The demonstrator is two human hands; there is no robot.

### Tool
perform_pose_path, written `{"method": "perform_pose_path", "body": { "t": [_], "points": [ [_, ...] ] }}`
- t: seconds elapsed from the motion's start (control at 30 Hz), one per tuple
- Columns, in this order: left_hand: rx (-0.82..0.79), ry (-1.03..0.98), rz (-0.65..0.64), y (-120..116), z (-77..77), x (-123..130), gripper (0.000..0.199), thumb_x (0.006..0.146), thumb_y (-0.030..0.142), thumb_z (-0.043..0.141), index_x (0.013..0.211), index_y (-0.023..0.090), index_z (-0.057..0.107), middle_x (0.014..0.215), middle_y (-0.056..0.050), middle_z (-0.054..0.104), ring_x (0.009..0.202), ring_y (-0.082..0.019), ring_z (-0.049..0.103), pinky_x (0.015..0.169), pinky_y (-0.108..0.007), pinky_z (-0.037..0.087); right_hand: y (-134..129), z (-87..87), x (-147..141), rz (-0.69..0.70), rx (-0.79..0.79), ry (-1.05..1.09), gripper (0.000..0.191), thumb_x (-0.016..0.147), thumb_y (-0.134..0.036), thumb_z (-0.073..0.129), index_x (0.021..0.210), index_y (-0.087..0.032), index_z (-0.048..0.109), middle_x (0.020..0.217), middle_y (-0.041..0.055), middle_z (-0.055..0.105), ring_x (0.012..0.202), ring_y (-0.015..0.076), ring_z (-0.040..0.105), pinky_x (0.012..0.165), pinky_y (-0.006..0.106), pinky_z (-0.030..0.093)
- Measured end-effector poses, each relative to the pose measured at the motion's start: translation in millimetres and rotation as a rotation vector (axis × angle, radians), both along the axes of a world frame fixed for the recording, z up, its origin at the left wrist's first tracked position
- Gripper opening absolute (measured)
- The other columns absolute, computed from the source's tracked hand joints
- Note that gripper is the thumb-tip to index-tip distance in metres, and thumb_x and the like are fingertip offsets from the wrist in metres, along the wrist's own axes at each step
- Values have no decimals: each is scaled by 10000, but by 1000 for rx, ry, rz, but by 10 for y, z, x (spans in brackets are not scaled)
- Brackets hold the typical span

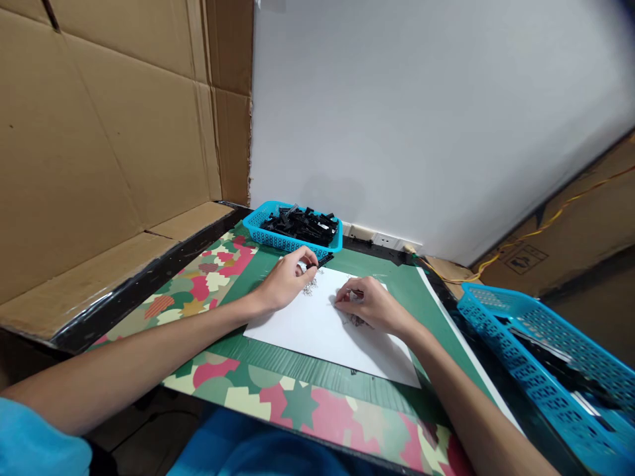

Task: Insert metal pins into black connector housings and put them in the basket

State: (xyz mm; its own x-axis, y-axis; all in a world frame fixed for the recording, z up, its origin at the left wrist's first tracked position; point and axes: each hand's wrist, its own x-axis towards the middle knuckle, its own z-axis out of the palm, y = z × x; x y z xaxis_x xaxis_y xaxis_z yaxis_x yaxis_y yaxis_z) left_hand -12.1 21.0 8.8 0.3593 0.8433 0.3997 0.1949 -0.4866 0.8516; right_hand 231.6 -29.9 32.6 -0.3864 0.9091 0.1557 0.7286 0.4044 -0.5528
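Observation:
My left hand (285,283) is curled over the upper left of a white sheet (302,329), its thumb and fingers closed on a small black plastic piece (325,260) that is partly hidden by the fingers. Just below those fingertips lies a small heap of thin metal bits (310,287). To the right, my right hand (371,303) hovers low over the sheet with thumb and forefinger pinched together. Whatever is in that pinch is too small to make out. Under this hand another pile of tiny metal bits (358,321) shows in part.
A blue basket (253,227) heaped with black plastic pieces (302,226) stands behind my hands. At the right is a second blue basket (516,370) with black and white strips. Cardboard (124,119) walls the left side; sockets (387,240) and a yellow cable (520,235) run along the back.

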Motion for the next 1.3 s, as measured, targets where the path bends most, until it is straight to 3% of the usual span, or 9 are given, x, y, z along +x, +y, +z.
{"method": "perform_pose_path", "body": {
  "t": [0.2,0.47,0.93,1.3],
  "points": [
    [-9,40,-26,4,-37,22,145,945,303,646,1058,214,634,941,-22,676,675,-139,580,602,-266,468,-16,18,-128,42,8,26,178,961,-293,685,958,-213,845,949,65,789,806,200,653,739,307,463],
    [-15,51,-39,-6,-46,18,132,957,296,630,1066,221,626,975,-18,677,676,-133,566,591,-258,446,-62,176,220,217,-147,-51,99,889,-281,800,971,-270,856,928,26,776,860,194,656,757,299,485],
    [-46,55,-112,-95,-23,25,162,987,343,624,1093,221,637,1040,-33,669,722,-130,581,627,-251,456,-171,203,66,224,-129,-105,165,963,-140,621,885,-219,743,910,35,721,881,204,608,800,313,452],
    [-56,35,-133,-129,15,35,168,979,347,640,1084,215,652,1048,-48,671,798,-159,595,661,-265,476,-139,179,55,215,-113,-90,128,936,-167,696,905,-247,791,965,35,715,916,209,628,831,319,469]
  ]
}}
